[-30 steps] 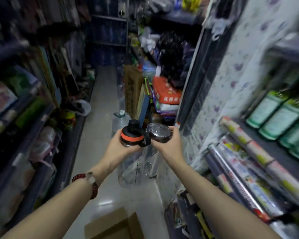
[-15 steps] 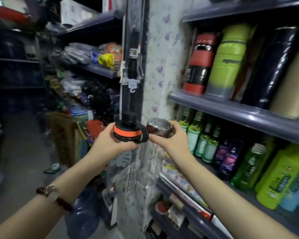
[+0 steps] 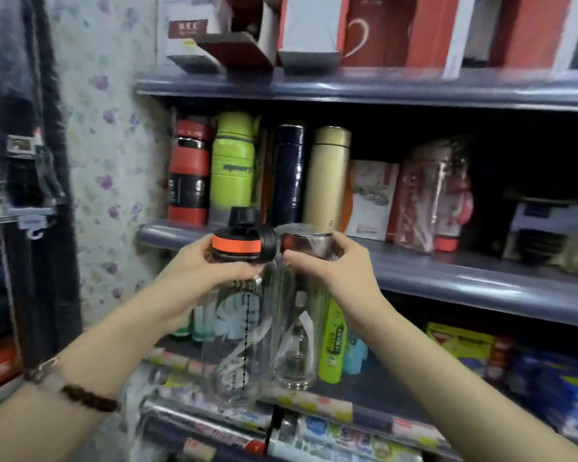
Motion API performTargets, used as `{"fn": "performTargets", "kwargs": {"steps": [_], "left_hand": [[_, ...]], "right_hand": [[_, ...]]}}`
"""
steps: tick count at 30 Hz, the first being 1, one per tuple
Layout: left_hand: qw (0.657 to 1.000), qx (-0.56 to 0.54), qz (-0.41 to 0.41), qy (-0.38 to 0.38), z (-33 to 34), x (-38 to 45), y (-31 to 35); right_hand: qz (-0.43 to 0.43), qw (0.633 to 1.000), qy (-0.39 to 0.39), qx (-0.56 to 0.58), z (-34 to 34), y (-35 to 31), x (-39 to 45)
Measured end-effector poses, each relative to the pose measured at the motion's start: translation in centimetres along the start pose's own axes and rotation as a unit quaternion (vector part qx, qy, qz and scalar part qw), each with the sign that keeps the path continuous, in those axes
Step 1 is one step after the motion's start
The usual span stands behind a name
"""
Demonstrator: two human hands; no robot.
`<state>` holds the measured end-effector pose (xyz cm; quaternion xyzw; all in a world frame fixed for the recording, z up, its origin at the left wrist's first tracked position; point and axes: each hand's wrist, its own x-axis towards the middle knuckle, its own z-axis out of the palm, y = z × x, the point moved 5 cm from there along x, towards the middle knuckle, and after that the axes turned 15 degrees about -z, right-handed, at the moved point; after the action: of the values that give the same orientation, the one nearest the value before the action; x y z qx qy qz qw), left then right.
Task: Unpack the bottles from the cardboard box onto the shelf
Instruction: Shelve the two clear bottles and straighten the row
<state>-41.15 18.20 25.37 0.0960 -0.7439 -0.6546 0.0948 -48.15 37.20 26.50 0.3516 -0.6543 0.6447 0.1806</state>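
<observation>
My left hand (image 3: 194, 266) grips the neck of a large clear bottle (image 3: 237, 341) with a black and orange cap, held upright in front of the shelves. My right hand (image 3: 327, 271) holds a slimmer clear glass bottle (image 3: 297, 345) with a dark metallic lid, wrapped in thin plastic. The two bottles hang side by side, touching, just in front of the grey middle shelf (image 3: 447, 281). The cardboard box is out of view.
The middle shelf carries a red and black flask (image 3: 189, 171), a green sport bottle (image 3: 233, 165), a navy flask (image 3: 289, 171), a gold flask (image 3: 327, 175) and wrapped bottles (image 3: 431, 195). Red boxes (image 3: 364, 28) fill the top shelf. Green bottles (image 3: 331, 341) stand below.
My view has swung right from the aisle to face the shelves. Both hands have kept their hold on the two bottles and carried them up toward the middle shelf.
</observation>
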Motion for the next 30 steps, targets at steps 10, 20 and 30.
{"fn": "performTargets", "kwargs": {"steps": [10,20,30], "left_hand": [[0.985,0.015,0.113,-0.130,12.4,1.8,11.2],[0.933,0.073,0.345,-0.072,20.2,-1.1,18.5],[0.931,0.052,0.358,-0.040,24.9,3.6,17.2]], "right_hand": [[-0.057,0.991,0.078,-0.087,-14.3,-6.6,2.6],[-0.235,0.944,0.224,-0.049,-22.5,-10.7,2.0],[-0.249,0.927,0.270,-0.079,-26.0,-7.8,3.3]]}}
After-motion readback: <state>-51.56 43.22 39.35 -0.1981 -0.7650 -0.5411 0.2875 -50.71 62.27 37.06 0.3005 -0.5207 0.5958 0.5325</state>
